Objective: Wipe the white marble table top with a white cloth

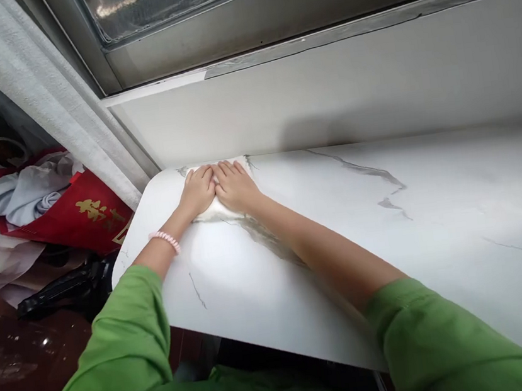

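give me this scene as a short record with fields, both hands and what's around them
left hand: open, flat, palm down on the white cloth; pink bracelet on the wrist
right hand: open, flat on the same cloth, close beside the left hand
white cloth: at the table's far left corner, mostly covered by the hands
table: white marble-look top, against the wall under a window
left of table: red bag holding fabric; curtain

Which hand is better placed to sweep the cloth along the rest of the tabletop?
Probably the right hand: it lies flat on the white cloth on the side facing the bare stretch of table. The left hand presses beside it, nearer the table's left corner.
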`<control>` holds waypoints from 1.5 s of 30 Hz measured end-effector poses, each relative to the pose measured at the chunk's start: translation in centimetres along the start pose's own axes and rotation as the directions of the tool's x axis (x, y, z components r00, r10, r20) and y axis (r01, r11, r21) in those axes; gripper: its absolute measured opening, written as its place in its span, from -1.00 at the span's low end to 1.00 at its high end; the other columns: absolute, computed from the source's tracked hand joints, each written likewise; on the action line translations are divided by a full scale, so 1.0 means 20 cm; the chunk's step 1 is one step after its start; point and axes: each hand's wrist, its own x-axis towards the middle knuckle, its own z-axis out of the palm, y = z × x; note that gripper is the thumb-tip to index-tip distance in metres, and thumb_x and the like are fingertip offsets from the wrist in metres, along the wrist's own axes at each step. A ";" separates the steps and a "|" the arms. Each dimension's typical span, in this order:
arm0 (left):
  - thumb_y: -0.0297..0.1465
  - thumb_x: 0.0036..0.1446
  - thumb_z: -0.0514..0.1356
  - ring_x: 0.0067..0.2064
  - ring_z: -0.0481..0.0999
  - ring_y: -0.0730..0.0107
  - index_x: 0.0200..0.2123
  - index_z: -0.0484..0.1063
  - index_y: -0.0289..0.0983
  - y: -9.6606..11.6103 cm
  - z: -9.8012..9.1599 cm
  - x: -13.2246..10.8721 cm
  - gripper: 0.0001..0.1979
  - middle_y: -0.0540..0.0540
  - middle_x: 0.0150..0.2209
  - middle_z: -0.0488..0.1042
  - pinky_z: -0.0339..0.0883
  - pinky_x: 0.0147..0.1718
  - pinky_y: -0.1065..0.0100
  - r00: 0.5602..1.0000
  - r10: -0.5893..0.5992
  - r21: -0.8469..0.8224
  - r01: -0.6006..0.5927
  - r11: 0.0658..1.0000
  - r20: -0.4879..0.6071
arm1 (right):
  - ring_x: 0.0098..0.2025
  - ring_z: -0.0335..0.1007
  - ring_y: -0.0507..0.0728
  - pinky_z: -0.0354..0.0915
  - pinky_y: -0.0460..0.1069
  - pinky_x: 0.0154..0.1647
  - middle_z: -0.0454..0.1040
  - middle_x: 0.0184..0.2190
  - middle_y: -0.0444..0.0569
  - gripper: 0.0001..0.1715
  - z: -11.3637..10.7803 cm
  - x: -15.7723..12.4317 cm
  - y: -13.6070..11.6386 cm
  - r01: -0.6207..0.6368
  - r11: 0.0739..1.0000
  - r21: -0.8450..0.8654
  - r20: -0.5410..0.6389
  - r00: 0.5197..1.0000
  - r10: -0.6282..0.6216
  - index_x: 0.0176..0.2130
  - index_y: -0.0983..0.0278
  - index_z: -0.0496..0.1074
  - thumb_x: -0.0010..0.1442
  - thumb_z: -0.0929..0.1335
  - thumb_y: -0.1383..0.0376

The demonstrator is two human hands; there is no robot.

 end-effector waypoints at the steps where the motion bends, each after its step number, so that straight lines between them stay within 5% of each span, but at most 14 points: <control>1: -0.49 0.26 -0.12 0.26 0.20 0.24 0.19 0.23 -0.42 -0.02 0.01 0.05 -0.54 -0.25 0.24 0.26 -0.12 0.29 0.12 1.000 0.000 0.003 0.000 1.000 -0.002 | 0.31 0.01 0.34 -0.12 0.25 0.29 0.18 0.26 0.32 -0.35 0.01 0.04 0.02 -0.009 1.000 0.005 -0.017 1.000 0.009 0.26 0.59 0.12 0.23 0.10 0.36; 8: -0.49 0.25 -0.12 0.26 0.20 0.27 0.19 0.23 -0.37 -0.08 0.06 0.16 -0.54 -0.22 0.25 0.26 -0.11 0.28 0.13 1.000 0.001 0.027 -0.001 1.000 -0.001 | 0.28 0.06 0.33 -0.10 0.25 0.28 0.24 0.23 0.30 -0.37 0.08 0.15 0.11 -0.025 0.999 0.039 -0.056 0.998 0.027 0.23 0.55 0.17 0.23 0.09 0.34; 15: -0.47 0.28 -0.12 0.30 0.15 0.27 0.21 0.21 -0.39 -0.04 0.04 0.04 -0.54 -0.26 0.27 0.22 -0.14 0.30 0.10 1.000 0.013 0.024 -0.013 1.000 -0.001 | 0.29 0.05 0.35 -0.04 0.29 0.25 0.21 0.24 0.34 -0.36 0.07 0.04 0.03 -0.014 0.998 -0.056 -0.071 0.997 0.010 0.25 0.56 0.14 0.26 0.08 0.33; 21: -0.45 0.29 -0.11 0.31 0.15 0.33 0.20 0.23 -0.37 0.01 -0.04 -0.32 -0.55 -0.23 0.26 0.25 -0.10 0.30 0.13 0.997 0.078 0.014 -0.078 0.997 -0.018 | 0.28 0.10 0.37 0.04 0.32 0.22 0.25 0.22 0.36 -0.36 0.03 -0.26 -0.24 -0.033 0.991 -0.132 -0.101 0.995 0.019 0.25 0.56 0.16 0.27 0.07 0.33; 28: -0.44 0.31 -0.16 0.33 0.10 0.28 0.26 0.15 -0.38 0.06 -0.20 -0.90 -0.51 -0.24 0.27 0.21 -0.10 0.32 0.06 1.000 0.010 -0.017 -0.010 1.000 -0.019 | 0.33 -0.03 0.46 -0.02 0.40 0.26 0.14 0.27 0.40 -0.30 -0.03 -0.58 -0.62 0.144 0.989 -0.033 -0.018 0.989 -0.145 0.29 0.62 0.09 0.25 0.11 0.30; 32: -0.44 0.30 -0.15 0.33 0.10 0.25 0.27 0.14 -0.35 0.05 -0.26 -1.06 -0.50 -0.23 0.28 0.21 -0.10 0.32 0.03 0.999 -0.049 -0.003 0.049 0.999 0.006 | 0.33 -0.05 0.48 -0.06 0.38 0.29 0.10 0.29 0.39 -0.27 -0.05 -0.63 -0.72 0.230 0.973 0.023 0.049 0.972 -0.231 0.29 0.63 0.07 0.25 0.14 0.26; 37: -0.46 0.26 -0.10 0.30 0.16 0.30 0.24 0.20 -0.31 -0.07 -0.23 -0.93 -0.52 -0.19 0.25 0.26 -0.10 0.32 0.09 0.996 -0.092 -0.049 0.092 0.995 -0.011 | 0.32 0.00 0.45 -0.06 0.36 0.28 0.14 0.28 0.36 -0.29 0.00 -0.47 -0.70 0.197 0.979 0.043 0.020 0.980 -0.198 0.29 0.62 0.08 0.25 0.12 0.29; 45: -0.45 0.26 -0.07 0.26 0.22 0.36 0.14 0.31 -0.26 -0.50 -0.15 -0.31 -0.59 -0.13 0.22 0.31 -0.09 0.30 0.14 0.998 -0.070 -0.086 0.069 0.994 -0.005 | 0.31 0.02 0.40 -0.10 0.31 0.27 0.18 0.25 0.40 -0.34 0.20 0.16 -0.55 0.010 0.998 0.064 -0.037 0.999 -0.008 0.27 0.59 0.12 0.27 0.10 0.31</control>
